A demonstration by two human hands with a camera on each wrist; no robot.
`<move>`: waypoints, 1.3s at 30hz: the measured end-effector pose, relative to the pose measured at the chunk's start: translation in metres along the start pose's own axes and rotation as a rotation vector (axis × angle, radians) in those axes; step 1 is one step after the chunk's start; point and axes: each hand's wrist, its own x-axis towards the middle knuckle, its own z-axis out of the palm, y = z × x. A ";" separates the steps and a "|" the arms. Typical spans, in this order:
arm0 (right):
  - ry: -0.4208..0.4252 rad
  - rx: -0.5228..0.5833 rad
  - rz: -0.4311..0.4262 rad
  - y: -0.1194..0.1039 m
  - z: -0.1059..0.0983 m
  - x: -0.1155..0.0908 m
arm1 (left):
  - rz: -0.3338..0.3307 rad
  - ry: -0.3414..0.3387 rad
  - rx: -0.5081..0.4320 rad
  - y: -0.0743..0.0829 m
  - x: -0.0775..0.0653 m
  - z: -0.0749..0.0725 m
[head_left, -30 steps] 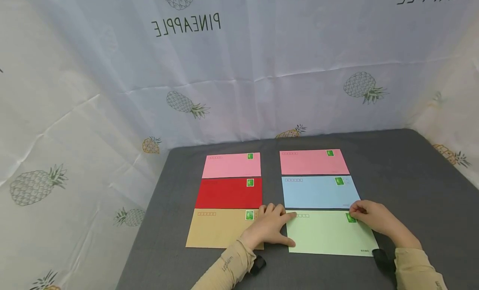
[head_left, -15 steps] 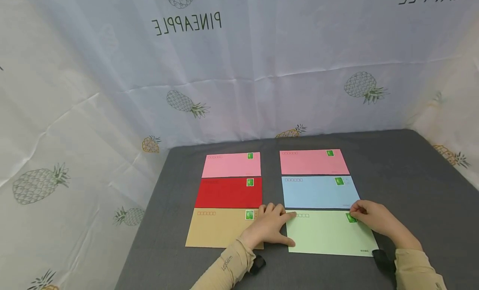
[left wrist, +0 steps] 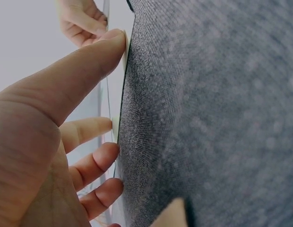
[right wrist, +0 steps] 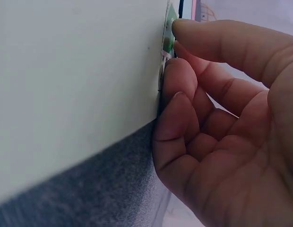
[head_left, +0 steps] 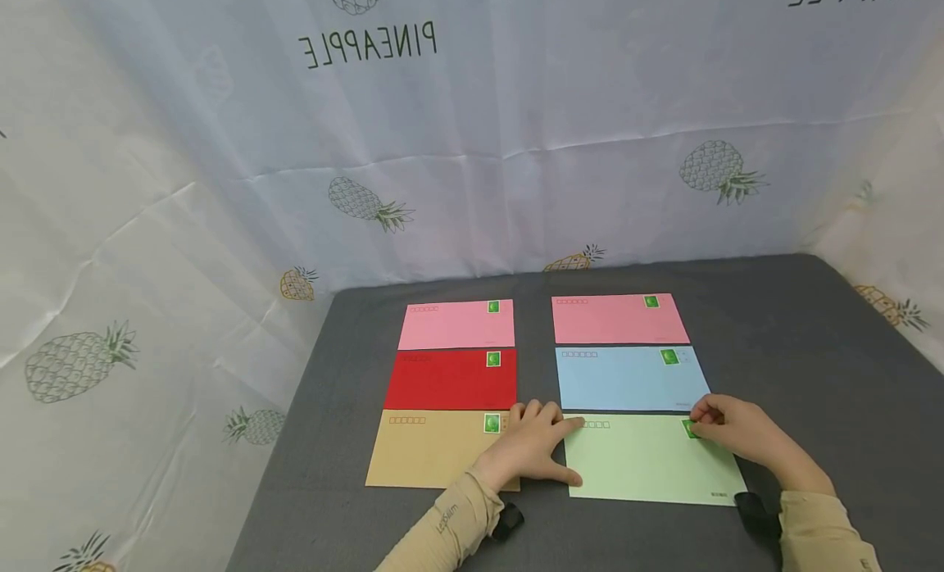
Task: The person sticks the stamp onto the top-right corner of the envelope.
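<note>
My left hand (head_left: pixel 525 451) rests at the left end of a light green envelope (head_left: pixel 649 465), with thumb and fingers spread. In the left wrist view the thumb (left wrist: pixel 97 54) presses the envelope's edge close over the grey cloth. At the upper right corner of that envelope, my right hand (head_left: pixel 737 431) has its thumb and forefinger at a green postage stamp (head_left: pixel 689 428), partly covering it. The right wrist view shows the thumb tip on the stamp (right wrist: pixel 170 35), the other fingers curled at the envelope's edge.
A blue envelope (head_left: pixel 627 383) and a pink one (head_left: pixel 615 320) lie behind the green one. Left of them are a tan envelope (head_left: pixel 420 457), a red one (head_left: pixel 442 383) and another pink one (head_left: pixel 450 330), all stamped. A pineapple-print curtain (head_left: pixel 472 211) hangs behind the grey table (head_left: pixel 310 474).
My right thumb has shifted slightly over the stamp, so less of it shows. The left hand and the envelopes stay in place.
</note>
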 end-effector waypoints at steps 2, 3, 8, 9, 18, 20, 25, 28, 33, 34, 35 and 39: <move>-0.002 0.001 -0.005 -0.001 0.000 0.000 | 0.000 0.001 0.000 0.000 0.000 0.000; -0.003 0.001 -0.005 -0.001 0.000 0.000 | -0.001 0.001 -0.001 0.000 0.000 0.000; -0.002 0.003 -0.005 -0.002 0.000 0.000 | -0.002 -0.001 -0.007 0.000 0.000 -0.001; -0.001 0.002 -0.005 -0.001 0.000 0.000 | -0.001 0.000 -0.007 0.000 0.000 -0.001; -0.001 0.000 -0.007 0.000 0.001 -0.001 | 0.004 0.000 -0.015 0.000 0.000 -0.001; 0.000 -0.001 -0.007 0.000 0.000 -0.001 | 0.001 0.000 -0.017 0.000 0.000 -0.001; 0.009 -0.003 -0.006 0.000 -0.002 -0.001 | -0.001 0.027 -0.018 -0.001 0.000 -0.001; 0.034 -0.013 -0.013 -0.001 -0.005 -0.001 | 0.003 0.069 -0.017 -0.001 0.000 -0.002; 0.072 -0.009 -0.065 -0.004 -0.012 -0.002 | 0.006 0.123 -0.020 -0.002 0.001 -0.005; 0.076 -0.009 -0.077 -0.005 -0.014 -0.002 | 0.004 0.129 -0.017 -0.002 0.002 -0.006; 0.079 -0.014 -0.088 -0.006 -0.016 -0.002 | 0.004 0.135 -0.013 -0.003 0.002 -0.007; 0.107 -0.047 -0.123 -0.011 -0.026 0.001 | 0.012 0.178 -0.008 -0.007 0.003 -0.015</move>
